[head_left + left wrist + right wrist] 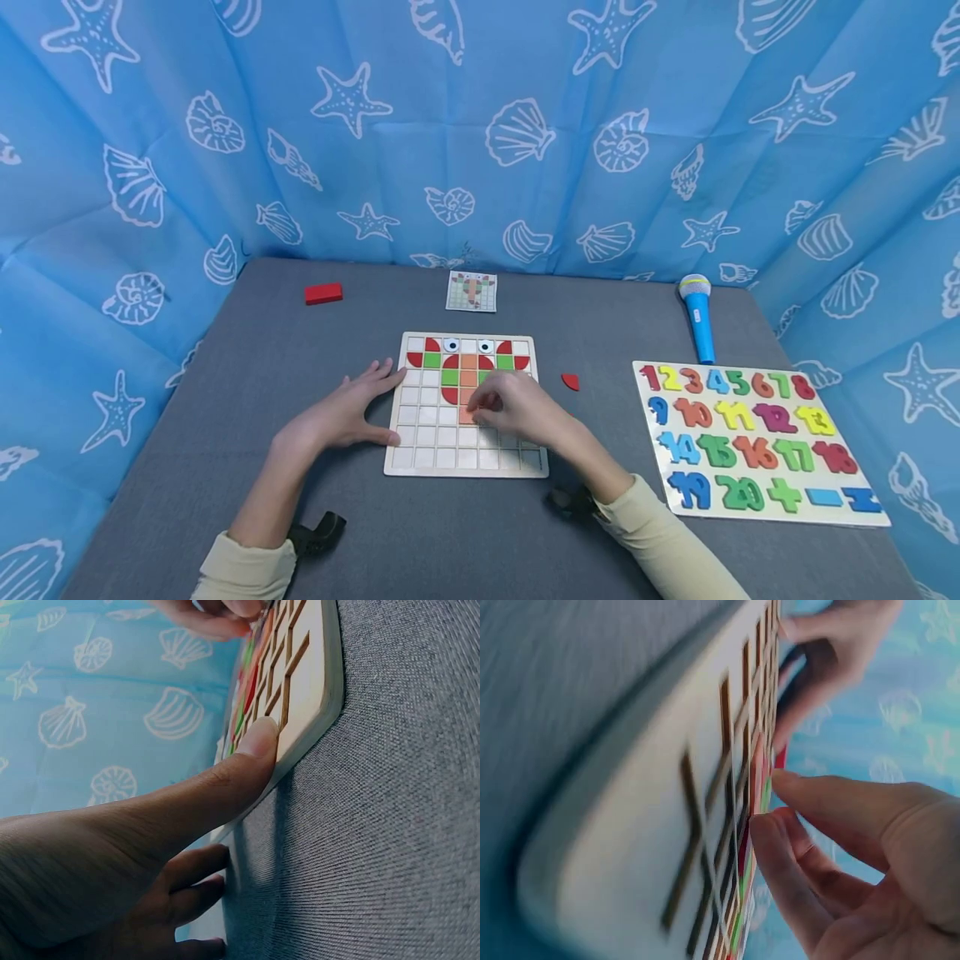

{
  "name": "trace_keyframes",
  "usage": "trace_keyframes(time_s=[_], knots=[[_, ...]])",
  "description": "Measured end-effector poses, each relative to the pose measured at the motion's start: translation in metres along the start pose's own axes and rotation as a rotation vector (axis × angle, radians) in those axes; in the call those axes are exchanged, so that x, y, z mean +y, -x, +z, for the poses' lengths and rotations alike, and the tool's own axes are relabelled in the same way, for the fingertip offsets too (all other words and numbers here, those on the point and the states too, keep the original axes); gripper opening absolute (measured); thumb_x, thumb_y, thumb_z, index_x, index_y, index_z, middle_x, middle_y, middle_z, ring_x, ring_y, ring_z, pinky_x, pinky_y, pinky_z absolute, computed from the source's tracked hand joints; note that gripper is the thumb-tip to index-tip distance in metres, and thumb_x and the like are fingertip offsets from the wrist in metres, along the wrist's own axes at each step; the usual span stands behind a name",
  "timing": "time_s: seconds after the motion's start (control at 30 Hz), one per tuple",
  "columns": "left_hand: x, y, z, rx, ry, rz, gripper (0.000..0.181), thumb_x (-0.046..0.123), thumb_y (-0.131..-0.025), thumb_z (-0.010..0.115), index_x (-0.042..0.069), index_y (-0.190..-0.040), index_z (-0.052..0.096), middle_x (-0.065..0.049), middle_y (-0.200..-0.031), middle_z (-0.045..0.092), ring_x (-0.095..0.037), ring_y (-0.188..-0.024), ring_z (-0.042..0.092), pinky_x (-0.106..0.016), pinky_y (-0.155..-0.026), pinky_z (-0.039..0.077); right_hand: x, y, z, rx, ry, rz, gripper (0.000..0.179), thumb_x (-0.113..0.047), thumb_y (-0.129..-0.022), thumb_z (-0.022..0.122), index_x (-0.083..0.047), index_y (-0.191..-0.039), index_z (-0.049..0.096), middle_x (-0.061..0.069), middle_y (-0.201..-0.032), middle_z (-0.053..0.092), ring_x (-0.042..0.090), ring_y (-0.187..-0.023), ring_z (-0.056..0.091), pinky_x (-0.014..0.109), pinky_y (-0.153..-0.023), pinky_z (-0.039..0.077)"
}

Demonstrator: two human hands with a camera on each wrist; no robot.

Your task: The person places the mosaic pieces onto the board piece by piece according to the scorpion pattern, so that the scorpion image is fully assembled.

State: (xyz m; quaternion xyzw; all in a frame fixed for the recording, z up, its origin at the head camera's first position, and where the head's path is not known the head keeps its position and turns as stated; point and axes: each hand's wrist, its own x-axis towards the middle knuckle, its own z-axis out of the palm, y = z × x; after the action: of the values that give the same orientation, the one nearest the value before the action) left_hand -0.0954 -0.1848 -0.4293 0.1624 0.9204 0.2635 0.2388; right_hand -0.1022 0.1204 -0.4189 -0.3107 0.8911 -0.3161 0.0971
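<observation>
A pale wooden grid board (405, 467) lies on the grey cloth with red, green and orange pieces in its upper cells and two eye pieces in its top row. My left hand (337, 417) is spread along its left side. The left thumb (259, 739) rests on the board's edge, while the other fingers reach toward the upper left side. Over the middle of the board, my right hand (517, 408) pinches an orange square tile (466, 415) at the foot of the orange column. Its fingertips partly cover the tile.
Right of the board lies a red quarter-round piece (571, 382). A small pattern card (471, 292) and a red block (323, 293) are behind it. A number puzzle board (652, 433) and a blue toy microphone (701, 321) occupy the right side. A patterned blue curtain (450, 158) encloses the table.
</observation>
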Motion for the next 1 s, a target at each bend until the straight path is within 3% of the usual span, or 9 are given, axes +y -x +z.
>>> trace_keyframes(time_s=[0.17, 0.33, 0.53, 0.73, 0.87, 1.0], knots=[[-0.001, 0.0, 0.0, -0.001, 0.003, 0.002, 0.109, 0.039, -0.086, 0.093, 0.012, -0.172, 0.031, -0.024, -0.181, 0.018, -0.049, -0.17, 0.011, -0.077, -0.132, 0.012, 0.02, 0.013, -0.024, 0.071, -0.025, 0.067, 0.009, -0.006, -0.094, 0.083, -0.006, -0.103, 0.083, 0.003, -0.093, 0.081, 0.005, -0.08, 0.069, 0.025, -0.076, 0.062], [-0.001, 0.0, 0.0, -0.004, 0.007, 0.002, 0.109, 0.04, -0.087, 0.093, 0.013, -0.172, 0.03, -0.024, -0.181, 0.017, -0.048, -0.17, 0.01, -0.077, -0.132, 0.011, 0.048, 0.033, -0.048, 0.148, 0.02, 0.202, 0.014, -0.007, -0.093, 0.084, -0.003, -0.106, 0.08, 0.008, -0.096, 0.079, 0.012, -0.083, 0.069, 0.025, -0.076, 0.06], [-0.003, -0.001, 0.0, -0.009, 0.012, 0.001, 0.109, 0.039, -0.087, 0.092, 0.012, -0.173, 0.029, -0.024, -0.182, 0.016, -0.048, -0.17, 0.009, -0.078, -0.131, 0.01, 0.076, 0.05, -0.065, 0.144, 0.124, 0.326, 0.025, -0.01, -0.093, 0.084, 0.002, -0.114, 0.078, 0.016, -0.103, 0.076, 0.02, -0.087, 0.069, 0.031, -0.077, 0.056], [-0.003, 0.0, 0.0, -0.009, 0.015, 0.002, 0.109, 0.038, -0.087, 0.092, 0.012, -0.173, 0.029, -0.024, -0.182, 0.016, -0.048, -0.17, 0.008, -0.078, -0.132, 0.01, 0.085, 0.054, -0.072, 0.075, 0.13, 0.348, 0.016, -0.01, -0.095, 0.082, 0.0, -0.106, 0.076, 0.013, -0.095, 0.07, 0.017, -0.082, 0.061, 0.027, -0.072, 0.048], [-0.002, 0.0, 0.0, -0.009, 0.014, 0.001, 0.109, 0.039, -0.087, 0.092, 0.012, -0.173, 0.029, -0.024, -0.182, 0.016, -0.048, -0.17, 0.009, -0.077, -0.132, 0.01, 0.086, 0.055, -0.072, 0.087, 0.104, 0.329, 0.01, -0.006, -0.095, 0.08, -0.002, -0.102, 0.074, 0.011, -0.093, 0.074, 0.015, -0.081, 0.064, 0.025, -0.071, 0.052], [-0.002, 0.0, 0.0, -0.008, 0.016, 0.0, 0.109, 0.038, -0.087, 0.092, 0.012, -0.172, 0.029, -0.023, -0.182, 0.016, -0.047, -0.17, 0.008, -0.077, -0.132, 0.01, 0.081, 0.055, -0.071, 0.126, 0.067, 0.313, 0.009, -0.005, -0.097, 0.079, -0.003, -0.106, 0.076, 0.012, -0.099, 0.079, 0.018, -0.085, 0.072, 0.031, -0.076, 0.062]])
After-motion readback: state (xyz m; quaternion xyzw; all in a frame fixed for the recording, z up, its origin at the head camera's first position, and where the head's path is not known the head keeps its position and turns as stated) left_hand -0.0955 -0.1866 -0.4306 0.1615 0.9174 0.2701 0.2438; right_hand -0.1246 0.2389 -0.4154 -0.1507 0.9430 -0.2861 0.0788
